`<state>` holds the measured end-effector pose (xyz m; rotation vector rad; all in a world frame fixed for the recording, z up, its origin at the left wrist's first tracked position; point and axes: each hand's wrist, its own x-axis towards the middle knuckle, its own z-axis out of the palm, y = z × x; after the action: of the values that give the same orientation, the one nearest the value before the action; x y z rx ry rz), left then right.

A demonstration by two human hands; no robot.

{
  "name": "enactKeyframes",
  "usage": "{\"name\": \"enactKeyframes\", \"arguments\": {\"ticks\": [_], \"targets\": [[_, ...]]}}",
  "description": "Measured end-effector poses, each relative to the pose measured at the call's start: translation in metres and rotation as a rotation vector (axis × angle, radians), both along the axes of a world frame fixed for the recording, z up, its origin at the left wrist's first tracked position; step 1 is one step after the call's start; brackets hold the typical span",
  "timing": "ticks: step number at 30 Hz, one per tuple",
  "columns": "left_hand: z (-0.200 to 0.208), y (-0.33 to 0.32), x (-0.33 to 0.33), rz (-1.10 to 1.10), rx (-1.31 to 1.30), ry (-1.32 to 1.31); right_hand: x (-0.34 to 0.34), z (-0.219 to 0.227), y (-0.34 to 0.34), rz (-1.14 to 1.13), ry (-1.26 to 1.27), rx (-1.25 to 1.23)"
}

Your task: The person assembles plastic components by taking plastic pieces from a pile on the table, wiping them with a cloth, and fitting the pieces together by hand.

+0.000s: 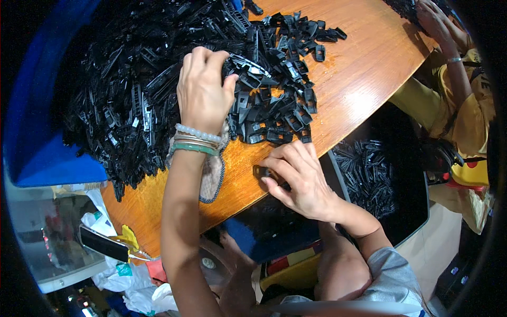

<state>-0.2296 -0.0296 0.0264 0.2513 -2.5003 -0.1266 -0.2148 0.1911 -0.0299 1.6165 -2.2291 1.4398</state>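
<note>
A big heap of black plastic parts (132,100) covers the left and far side of the wooden table (364,68). My left hand (203,87) is on the heap, its fingers curled in among the parts; what lies under them is hidden. Beside its thumb is a long black strip-shaped part (251,66). Nearer me, at the table's front edge, my right hand (301,179) is closed on a small black plastic part (261,171), partly covered by the fingers. Small frame-like black parts (296,116) lie loose just beyond that hand.
Below the table's right edge stands a dark bin (369,177) of black parts. A cloth pouch (212,177) lies beneath my left wrist. At the lower left are a phone (104,243) and plastic bags (132,290). Another person's hands (438,24) are at the far right.
</note>
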Motion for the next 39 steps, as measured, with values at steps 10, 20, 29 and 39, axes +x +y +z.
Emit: {"name": "enactKeyframes", "arguments": {"ticks": [10, 20, 29, 39], "targets": [[-0.007, 0.044, -0.056, -0.465, -0.293, -0.17, 0.003, -0.01, 0.004, -0.09, 0.049, 0.023], [0.046, 0.069, 0.09, -0.289, 0.199, -0.345, -0.009, -0.01, 0.033, -0.151, -0.15, -0.189], [-0.015, 0.083, 0.131, -0.234, 0.357, -0.247, -0.012, -0.003, 0.034, 0.032, -0.246, -0.095], [-0.032, 0.071, 0.144, -0.262, 0.544, -0.215, -0.014, 0.006, 0.014, 0.158, -0.25, 0.082]]}}
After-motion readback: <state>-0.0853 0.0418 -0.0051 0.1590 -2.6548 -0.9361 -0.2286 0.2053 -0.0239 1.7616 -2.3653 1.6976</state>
